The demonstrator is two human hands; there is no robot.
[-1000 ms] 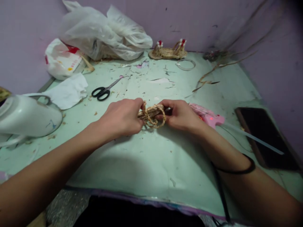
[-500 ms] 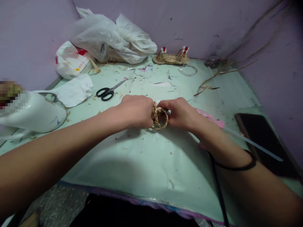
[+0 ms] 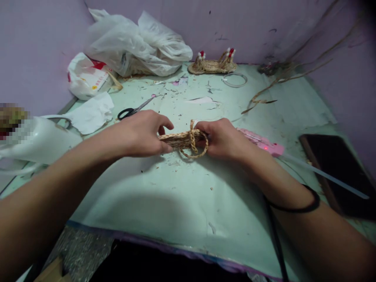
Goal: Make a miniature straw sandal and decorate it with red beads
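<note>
A small woven straw sandal (image 3: 179, 140) with braided straw loops (image 3: 193, 138) at its right end is between my hands, low over the table. My left hand (image 3: 143, 133) holds its left end, thumb in front and fingers behind, the index finger lifted off. Gripping the right end beside the loops, my right hand (image 3: 221, 137) has its fingers curled, and the fingertips are partly hidden. A pink hot glue gun (image 3: 264, 145) with a clear glue stick (image 3: 326, 174) and a small red light lies beyond my right forearm.
Black-handled scissors (image 3: 125, 113) lie behind my left hand. Further back are plastic bags (image 3: 138, 47), beaded straw sandals (image 3: 211, 66), a wire coil (image 3: 235, 80) and dry twigs (image 3: 258, 98). A white watering can (image 3: 53, 141) stands left, a phone (image 3: 337, 172) right. Scraps litter the green table (image 3: 176, 207).
My left hand has opened from a fist around the straw sandal and shifted left to its end, so more of the woven body shows. The right hand keeps its grip. The view shifted slightly.
</note>
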